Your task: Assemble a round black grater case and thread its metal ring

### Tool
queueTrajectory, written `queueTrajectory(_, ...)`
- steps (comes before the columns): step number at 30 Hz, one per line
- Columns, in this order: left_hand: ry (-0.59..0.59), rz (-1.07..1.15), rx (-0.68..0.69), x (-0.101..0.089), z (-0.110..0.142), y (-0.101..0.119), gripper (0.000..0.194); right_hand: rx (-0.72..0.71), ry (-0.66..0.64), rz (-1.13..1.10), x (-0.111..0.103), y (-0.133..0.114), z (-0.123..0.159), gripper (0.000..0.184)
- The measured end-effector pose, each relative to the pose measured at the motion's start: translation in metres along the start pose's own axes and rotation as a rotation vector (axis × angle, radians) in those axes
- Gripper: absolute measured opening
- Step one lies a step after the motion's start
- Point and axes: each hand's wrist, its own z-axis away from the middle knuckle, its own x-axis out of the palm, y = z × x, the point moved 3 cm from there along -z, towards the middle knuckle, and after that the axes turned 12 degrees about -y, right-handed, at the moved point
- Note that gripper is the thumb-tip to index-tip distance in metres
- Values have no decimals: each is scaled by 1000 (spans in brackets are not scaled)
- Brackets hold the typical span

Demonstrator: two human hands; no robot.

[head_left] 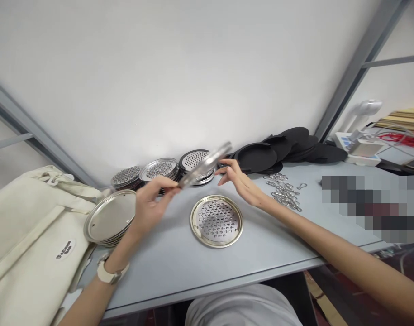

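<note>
My left hand (151, 201) pinches the near rim of a round metal plate (207, 164) and holds it tilted in the air above the grey table (179, 258). My right hand (239, 179) is open with its fingers stretched out just beside the raised plate's far edge. Below them a perforated metal disc (216, 220) lies flat on the table. A stack of plain metal plates (110, 217) sits next to my left wrist.
Stacks of perforated discs (161, 170) line the wall. Black round pads (278, 147) are piled at the back right, with several metal clips (286, 192) in front of them. A cream cloth bag (30, 235) lies at left. A white device (359, 131) stands far right.
</note>
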Motion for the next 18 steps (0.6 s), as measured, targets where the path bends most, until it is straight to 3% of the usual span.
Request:
queueTrajectory(3, -184, 341, -147, 31, 4, 5, 17, 15, 49, -43, -7, -3, 1, 41)
queueTrajectory(6, -371, 605, -244, 45, 7, 5, 21, 49, 48, -40, -10, 1, 1, 40)
queueTrajectory(9, -514, 802, -302, 52, 9, 5, 50, 98, -30, -87, -9, 9, -2, 41)
queueTrajectory(12, -526, 866, -388, 56, 10, -3, 61, 160, -157, -152, -7, 19, -6, 46)
queueTrajectory(15, -503, 888, -503, 60, 9, -17, 49, 231, -215, -210, -9, 26, -7, 49)
queueTrajectory(18, -460, 734, -631, 60, 11, -36, 54, 265, -262, -236, -14, 28, -8, 49)
